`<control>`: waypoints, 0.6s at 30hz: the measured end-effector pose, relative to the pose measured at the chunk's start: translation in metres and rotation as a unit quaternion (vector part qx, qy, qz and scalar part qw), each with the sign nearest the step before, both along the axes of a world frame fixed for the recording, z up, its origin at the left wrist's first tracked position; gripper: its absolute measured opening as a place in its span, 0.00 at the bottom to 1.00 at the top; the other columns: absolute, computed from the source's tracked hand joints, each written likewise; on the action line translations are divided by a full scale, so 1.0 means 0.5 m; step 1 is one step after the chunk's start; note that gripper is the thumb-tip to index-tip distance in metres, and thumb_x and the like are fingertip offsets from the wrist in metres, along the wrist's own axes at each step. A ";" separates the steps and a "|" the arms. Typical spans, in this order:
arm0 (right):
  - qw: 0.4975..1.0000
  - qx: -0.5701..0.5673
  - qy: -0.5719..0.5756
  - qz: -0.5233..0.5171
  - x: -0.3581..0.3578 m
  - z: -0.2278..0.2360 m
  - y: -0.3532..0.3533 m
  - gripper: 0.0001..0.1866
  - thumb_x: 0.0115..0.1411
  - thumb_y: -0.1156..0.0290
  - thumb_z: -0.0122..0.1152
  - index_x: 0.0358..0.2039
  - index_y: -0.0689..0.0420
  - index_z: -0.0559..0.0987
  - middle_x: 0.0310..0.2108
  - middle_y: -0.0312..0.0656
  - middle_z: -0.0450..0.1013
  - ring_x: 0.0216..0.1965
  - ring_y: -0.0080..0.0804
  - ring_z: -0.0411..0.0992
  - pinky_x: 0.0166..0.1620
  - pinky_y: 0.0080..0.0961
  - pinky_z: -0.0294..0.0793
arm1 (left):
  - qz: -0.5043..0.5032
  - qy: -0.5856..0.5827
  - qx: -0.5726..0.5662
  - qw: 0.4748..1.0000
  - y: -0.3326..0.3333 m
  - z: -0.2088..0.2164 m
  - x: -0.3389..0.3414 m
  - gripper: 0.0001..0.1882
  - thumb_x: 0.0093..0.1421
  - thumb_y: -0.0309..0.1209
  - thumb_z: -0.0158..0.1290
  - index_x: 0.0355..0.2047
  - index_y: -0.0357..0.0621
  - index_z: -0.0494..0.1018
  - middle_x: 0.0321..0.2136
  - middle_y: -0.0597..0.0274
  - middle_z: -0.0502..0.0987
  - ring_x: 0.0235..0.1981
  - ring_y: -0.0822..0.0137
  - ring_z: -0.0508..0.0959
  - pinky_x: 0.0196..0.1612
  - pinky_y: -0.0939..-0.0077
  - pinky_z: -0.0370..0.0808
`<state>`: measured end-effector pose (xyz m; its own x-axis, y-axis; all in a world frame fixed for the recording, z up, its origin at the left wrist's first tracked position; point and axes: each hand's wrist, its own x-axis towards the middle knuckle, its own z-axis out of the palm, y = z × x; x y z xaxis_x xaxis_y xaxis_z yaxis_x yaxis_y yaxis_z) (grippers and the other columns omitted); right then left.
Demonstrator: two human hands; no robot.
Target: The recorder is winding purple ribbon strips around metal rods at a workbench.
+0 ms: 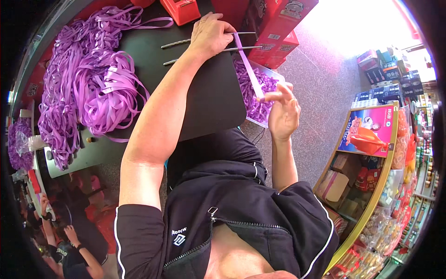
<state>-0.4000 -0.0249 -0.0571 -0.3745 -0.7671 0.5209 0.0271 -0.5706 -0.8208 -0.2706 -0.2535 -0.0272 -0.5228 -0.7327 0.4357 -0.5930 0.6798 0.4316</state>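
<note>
- left hand (pixel 211 36) reaches way out over the metal rods (pixel 174 44), can't tell if its fingers grip
- right hand (pixel 284 114) is up, fingers holding purple ribbon (pixel 251 75) past the tabletop (pixel 209 102) edge
- decent open floor (pixel 320 88) off right

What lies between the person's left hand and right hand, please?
In the head view, a strip of purple ribbon stretches between the left hand and the right hand, crossing a metal rod, with a plastic bin showing beneath.
</note>
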 end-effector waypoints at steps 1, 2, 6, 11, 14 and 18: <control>0.997 -0.031 -0.056 0.046 0.001 0.016 -0.011 0.27 0.66 0.58 0.33 0.50 0.67 0.73 0.30 0.49 0.78 0.42 0.30 0.65 0.55 0.33 0.53 | -0.006 0.005 0.017 1.000 0.001 -0.001 0.000 0.12 0.49 0.36 0.53 0.34 0.59 0.82 0.57 0.53 0.66 0.61 0.53 0.60 0.63 0.58 0.54; 0.988 -0.063 -0.110 0.091 0.001 0.032 -0.025 0.27 0.67 0.58 0.32 0.51 0.67 0.72 0.33 0.49 0.78 0.41 0.31 0.68 0.55 0.34 0.53 | -0.013 0.010 0.032 0.999 0.000 0.001 -0.001 0.12 0.49 0.36 0.53 0.34 0.59 0.82 0.57 0.53 0.66 0.62 0.53 0.58 0.63 0.59 0.52; 0.993 -0.094 0.043 0.051 -0.007 0.106 -0.109 0.27 0.68 0.59 0.31 0.52 0.69 0.70 0.44 0.52 0.74 0.39 0.37 0.75 0.55 0.34 0.58 | -0.005 0.019 0.020 1.000 -0.001 -0.001 0.003 0.12 0.49 0.36 0.54 0.34 0.59 0.82 0.56 0.52 0.67 0.62 0.53 0.59 0.63 0.59 0.53; 0.980 -0.097 0.104 0.138 -0.039 0.193 -0.263 0.27 0.69 0.60 0.29 0.57 0.69 0.63 0.44 0.55 0.74 0.50 0.40 0.71 0.60 0.33 0.54 | -0.016 0.029 0.014 0.999 0.001 0.001 0.008 0.12 0.48 0.35 0.53 0.33 0.58 0.82 0.54 0.51 0.68 0.60 0.54 0.61 0.61 0.59 0.54; 0.980 -0.057 0.021 0.188 -0.039 0.220 -0.350 0.25 0.67 0.58 0.37 0.54 0.67 0.66 0.43 0.54 0.75 0.44 0.38 0.73 0.56 0.31 0.59 | -0.016 0.037 0.011 0.999 0.007 0.010 0.008 0.12 0.48 0.35 0.53 0.33 0.55 0.82 0.54 0.50 0.69 0.60 0.55 0.61 0.61 0.60 0.55; 0.970 0.080 0.020 0.227 -0.113 0.132 -0.468 0.29 0.70 0.57 0.26 0.61 0.67 0.57 0.46 0.56 0.73 0.53 0.39 0.69 0.62 0.31 0.51 | 0.001 0.039 0.009 0.999 0.012 0.016 -0.002 0.12 0.47 0.34 0.54 0.33 0.53 0.82 0.54 0.51 0.69 0.60 0.54 0.62 0.61 0.60 0.55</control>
<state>-0.4567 -0.2589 0.0089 0.0384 -0.9204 0.3890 0.2119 -0.3730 -0.9033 -0.2716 -0.2473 -0.0194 -0.4868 -0.7418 0.4612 -0.5587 0.6703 0.4884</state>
